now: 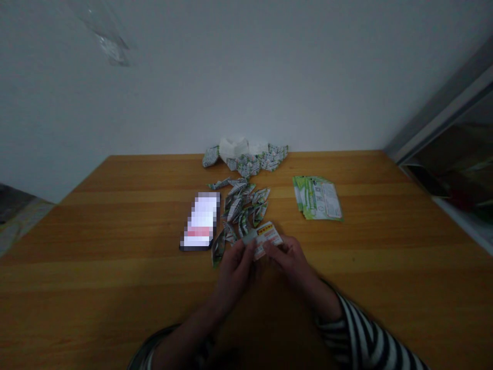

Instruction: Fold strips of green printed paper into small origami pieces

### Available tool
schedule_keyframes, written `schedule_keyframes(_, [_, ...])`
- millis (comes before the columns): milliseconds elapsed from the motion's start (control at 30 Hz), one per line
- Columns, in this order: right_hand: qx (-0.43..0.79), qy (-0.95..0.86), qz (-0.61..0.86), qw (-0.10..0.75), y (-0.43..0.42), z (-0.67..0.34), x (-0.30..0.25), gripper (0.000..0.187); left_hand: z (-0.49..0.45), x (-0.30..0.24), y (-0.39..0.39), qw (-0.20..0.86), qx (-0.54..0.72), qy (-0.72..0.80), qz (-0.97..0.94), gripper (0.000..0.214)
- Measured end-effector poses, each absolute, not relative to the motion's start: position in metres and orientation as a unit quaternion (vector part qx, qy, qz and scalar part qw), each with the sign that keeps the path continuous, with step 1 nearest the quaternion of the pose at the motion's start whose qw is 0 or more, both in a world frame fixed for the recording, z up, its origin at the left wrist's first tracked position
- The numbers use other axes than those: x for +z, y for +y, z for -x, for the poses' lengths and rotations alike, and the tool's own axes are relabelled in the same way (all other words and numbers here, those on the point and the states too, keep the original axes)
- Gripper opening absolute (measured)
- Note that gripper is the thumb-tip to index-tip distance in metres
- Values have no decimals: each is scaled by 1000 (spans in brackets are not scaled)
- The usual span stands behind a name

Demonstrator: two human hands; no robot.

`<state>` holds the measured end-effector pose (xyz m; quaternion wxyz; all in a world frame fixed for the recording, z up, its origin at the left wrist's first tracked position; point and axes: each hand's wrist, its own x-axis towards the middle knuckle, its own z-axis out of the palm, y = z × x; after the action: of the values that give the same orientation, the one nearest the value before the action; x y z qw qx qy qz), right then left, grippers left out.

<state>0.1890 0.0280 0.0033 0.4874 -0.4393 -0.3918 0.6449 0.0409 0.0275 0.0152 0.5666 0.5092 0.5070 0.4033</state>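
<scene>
My left hand (235,264) and my right hand (289,258) meet over the middle of the wooden table (96,246). Both pinch a small printed paper sheet (264,237) with white, orange and red print, held just above the tabletop. Right beyond my fingers lies a cluster of several folded paper pieces (242,205) in green and white print. My right sleeve is black-and-white striped.
A phone (201,221) with a lit screen lies left of the folded pieces. A stack of flat green-and-white printed sheets (318,198) lies to the right. More folded pieces and crumpled white paper (246,156) sit by the wall. A window frame (442,118) is at right.
</scene>
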Motion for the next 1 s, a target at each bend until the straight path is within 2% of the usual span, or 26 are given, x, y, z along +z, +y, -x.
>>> schedule_keyframes(67, [667,-454,401,434,33,-207,5,41,-36,20,32,623,348,484,-506,34])
schedule_keyframes(200, [690,-526,357,346,36,-222,5,40,-31,27,38,615,327,478,-536,32])
schedule_keyframes(367, [606,-553,419,389,28,-199,-5,42,-32,26,36,542,396,506,-542,32])
schedule_keyframes(500, [599,-544,437,394,26,-194,-8,49,-31,25,35,548,406,506,-528,33])
schedule_keyframes(633, [685,-528,379,327,30,-208,-6,52,-26,28,40,570,379,489,-540,35])
schedule_keyframes(733, [707,-539,354,291,31,-212,-7,55,-25,30,42,570,377,489,-543,32])
schedule_keyframes(900, [615,-496,448,417,30,-200,-11,55,-32,25,35,597,419,485,-483,32])
schedule_keyframes(1000, [529,-484,503,482,35,-200,-9,50,-35,23,34,629,380,468,-491,31])
